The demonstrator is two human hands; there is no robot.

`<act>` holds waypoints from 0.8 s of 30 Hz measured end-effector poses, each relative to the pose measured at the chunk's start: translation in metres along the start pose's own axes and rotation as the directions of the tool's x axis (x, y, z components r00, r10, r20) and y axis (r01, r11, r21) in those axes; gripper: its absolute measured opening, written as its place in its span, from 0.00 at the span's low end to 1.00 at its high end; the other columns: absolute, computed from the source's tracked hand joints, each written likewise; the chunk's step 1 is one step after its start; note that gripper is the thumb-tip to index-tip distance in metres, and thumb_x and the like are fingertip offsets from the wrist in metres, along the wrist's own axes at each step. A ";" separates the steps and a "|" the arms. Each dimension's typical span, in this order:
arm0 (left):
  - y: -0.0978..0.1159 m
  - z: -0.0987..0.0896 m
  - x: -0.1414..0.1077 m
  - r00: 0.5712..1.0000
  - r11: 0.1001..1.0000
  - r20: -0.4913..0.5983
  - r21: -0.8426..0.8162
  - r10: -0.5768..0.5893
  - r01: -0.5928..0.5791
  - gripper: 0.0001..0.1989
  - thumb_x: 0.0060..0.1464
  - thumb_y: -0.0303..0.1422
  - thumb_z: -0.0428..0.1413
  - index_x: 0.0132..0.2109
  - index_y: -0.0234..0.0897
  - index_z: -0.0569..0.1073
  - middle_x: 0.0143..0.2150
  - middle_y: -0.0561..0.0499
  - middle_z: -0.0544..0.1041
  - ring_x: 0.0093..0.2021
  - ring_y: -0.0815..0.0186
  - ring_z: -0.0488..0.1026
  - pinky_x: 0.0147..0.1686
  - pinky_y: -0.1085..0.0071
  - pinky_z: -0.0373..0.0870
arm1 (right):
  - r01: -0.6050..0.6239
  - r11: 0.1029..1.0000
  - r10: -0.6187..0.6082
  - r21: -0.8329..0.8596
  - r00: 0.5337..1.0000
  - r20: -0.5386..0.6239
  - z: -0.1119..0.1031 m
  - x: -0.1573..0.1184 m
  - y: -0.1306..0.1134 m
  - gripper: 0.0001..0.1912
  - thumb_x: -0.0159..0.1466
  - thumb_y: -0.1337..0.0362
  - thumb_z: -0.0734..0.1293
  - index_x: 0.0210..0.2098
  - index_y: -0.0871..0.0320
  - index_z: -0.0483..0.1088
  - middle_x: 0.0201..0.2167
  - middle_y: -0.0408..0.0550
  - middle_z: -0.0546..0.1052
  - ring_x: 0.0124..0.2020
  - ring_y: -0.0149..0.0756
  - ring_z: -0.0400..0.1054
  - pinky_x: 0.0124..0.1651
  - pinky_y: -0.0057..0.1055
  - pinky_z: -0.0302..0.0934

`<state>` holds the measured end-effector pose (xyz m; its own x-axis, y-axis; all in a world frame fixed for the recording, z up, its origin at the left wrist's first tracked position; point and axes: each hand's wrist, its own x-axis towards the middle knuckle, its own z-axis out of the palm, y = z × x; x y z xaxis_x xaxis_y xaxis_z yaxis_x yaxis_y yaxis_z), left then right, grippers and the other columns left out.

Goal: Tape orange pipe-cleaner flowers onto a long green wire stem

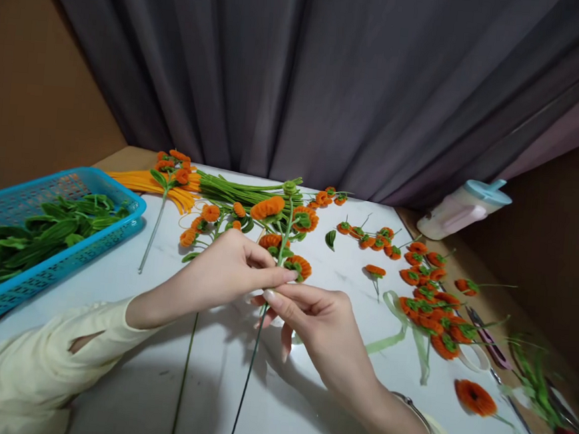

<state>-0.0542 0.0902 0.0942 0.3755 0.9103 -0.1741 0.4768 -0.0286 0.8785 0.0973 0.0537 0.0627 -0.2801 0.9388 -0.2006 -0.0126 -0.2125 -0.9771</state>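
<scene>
A chenille flower stem (287,227) stands nearly upright between my hands, with a green tip and several fuzzy orange flowers (267,207) around it. My left hand (233,264) is closed, pinching the stem between thumb and fingers just below the lowest blooms. Right beneath it, my right hand (316,319) is closed too, its thumb and index finger pressed together at the stem. Whether a strip of tape lies in that right pinch is hidden. Below the fingers the bare dark green wire (246,391) runs toward me.
At the left is a blue basket (136,215) of green chenille leaves (68,223). Orange (137,179) and green chenille stems (231,189) lie at the back. Loose flowers (425,308), a pale green ribbon (395,339), scissors (490,340) and a lidded cup (463,207) are at the right.
</scene>
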 end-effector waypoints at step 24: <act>-0.006 0.007 -0.005 0.978 0.956 0.064 -0.236 0.196 -0.176 0.17 0.54 0.36 0.55 0.20 0.34 0.75 0.17 0.54 0.75 0.20 0.70 0.71 0.25 0.76 0.67 | -0.140 0.932 0.028 0.335 0.947 0.320 -0.012 0.013 0.016 0.13 0.52 0.57 0.72 0.24 0.63 0.75 0.21 0.48 0.78 0.25 0.34 0.70 0.34 0.31 0.60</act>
<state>-0.0539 0.0827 0.0867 0.5120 0.8586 -0.0267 0.2018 -0.0901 0.9753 0.1053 0.0659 0.0440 -0.5724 0.7967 -0.1942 -0.2943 -0.4207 -0.8582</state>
